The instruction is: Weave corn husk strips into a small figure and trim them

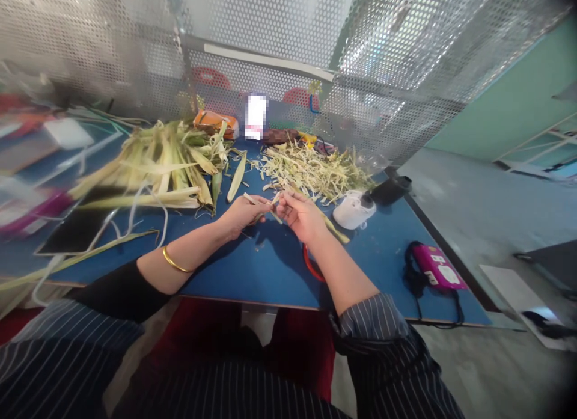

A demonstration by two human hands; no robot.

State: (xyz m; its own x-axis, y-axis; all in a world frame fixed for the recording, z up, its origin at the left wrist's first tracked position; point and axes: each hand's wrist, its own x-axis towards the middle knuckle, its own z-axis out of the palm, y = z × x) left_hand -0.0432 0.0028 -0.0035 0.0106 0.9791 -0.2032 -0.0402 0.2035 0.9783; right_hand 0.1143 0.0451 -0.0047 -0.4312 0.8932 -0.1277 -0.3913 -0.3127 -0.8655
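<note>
Over the blue table, my left hand and my right hand meet, both pinched on a thin pale leaf strip stretched between them. A gold bangle sits on my left wrist. A longer yellow-green strip trails down past my right hand onto the table. Behind my left hand lies a heap of long pale green leaves. Behind my right hand is a pile of short shredded leaf pieces.
A white round device and a black object stand right of the hands. A pink device with a black cord lies near the right front edge. A dark flat tablet lies at left. Perforated metal screens close off the back.
</note>
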